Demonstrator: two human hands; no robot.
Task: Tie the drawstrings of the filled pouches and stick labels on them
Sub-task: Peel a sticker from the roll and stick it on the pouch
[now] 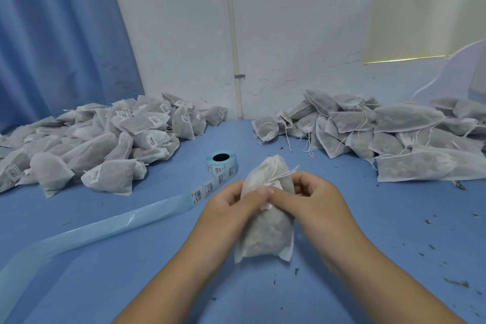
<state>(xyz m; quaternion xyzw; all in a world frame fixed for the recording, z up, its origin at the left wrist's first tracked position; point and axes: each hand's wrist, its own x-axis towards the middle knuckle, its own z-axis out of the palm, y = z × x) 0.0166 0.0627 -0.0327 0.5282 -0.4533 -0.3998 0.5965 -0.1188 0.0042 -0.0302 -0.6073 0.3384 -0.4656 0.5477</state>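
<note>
Surface: blue table [368, 244], flecked with dark debris.
Room: white wall [289, 34] behind; blue curtain [52, 34], upper left.
Hands: left hand [231, 205] and right hand [318, 202] gripped one pouch [265, 234].

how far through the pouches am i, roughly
Done: the left pile carries barcode labels. In hand: left hand and right hand grip one pouch, pressing a label near its cinched neck. Left: the right pile, loose strings, no labels visible.

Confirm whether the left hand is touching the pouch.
Touching. The head view shows the left hand gripping the pouch, thumb pressed on its front.
</note>
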